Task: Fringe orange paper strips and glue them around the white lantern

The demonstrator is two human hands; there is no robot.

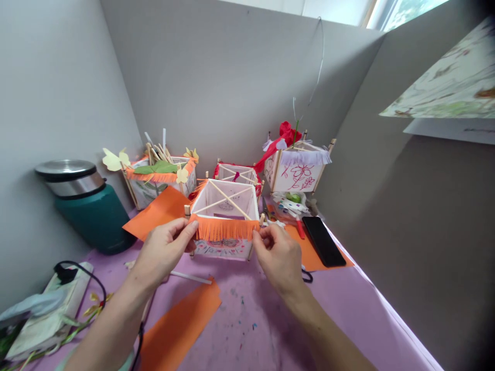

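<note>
A paper lantern [224, 250] with a wooden stick frame and a drawing on its front stands on the purple table in front of me. Along its upper front edge lies an orange fringed paper strip [226, 228]. My left hand [166, 242] pinches the strip's left end between thumb and fingers, at the lantern's corner. At the opposite corner, my right hand [279, 252] has thumb and fingers closed on the right end. Thin sticks cross over the lantern's open top. Part of my left fingers is hidden behind the strip.
Other decorated lanterns [299, 172] stand at the back. A teal bottle [93, 216] is at left, near a power strip [50, 309]. Orange paper [180, 324] lies in front. A black phone [323, 241] rests on orange paper at right. Grey partitions [232, 93] enclose the table.
</note>
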